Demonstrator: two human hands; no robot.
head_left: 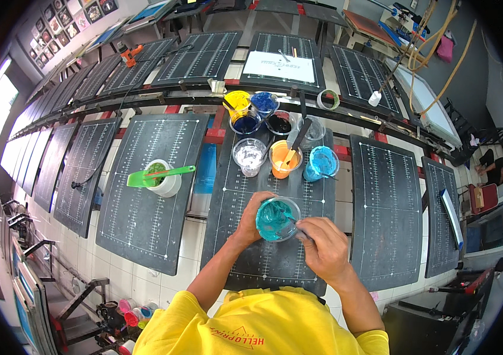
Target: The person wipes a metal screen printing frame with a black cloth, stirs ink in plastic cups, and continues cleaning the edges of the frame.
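left hand [252,216]: fingers curled round the left side of a clear cup [287,237], clamped on its wall. the cup was tilted toward the viewer, mouth showing, held above a dark ruled board [257,257] and in front of the wearer's yellow shirt [263,322]. teal paste [270,221] coated the inside.

right hand [327,244]: thumb and fingers together, pinched on a thin stirring tool [292,220] whose far end reached into the teal; tip hidden in the paste.

beyond the hands, on the same board: a white-paste cup [250,171], an orange-paste cup [280,173] and a light-blue cup [310,176], with more cups behind.

on the board to the left: a white tub [170,188] of green paste, a green spatula [139,179] lying across its mouth.
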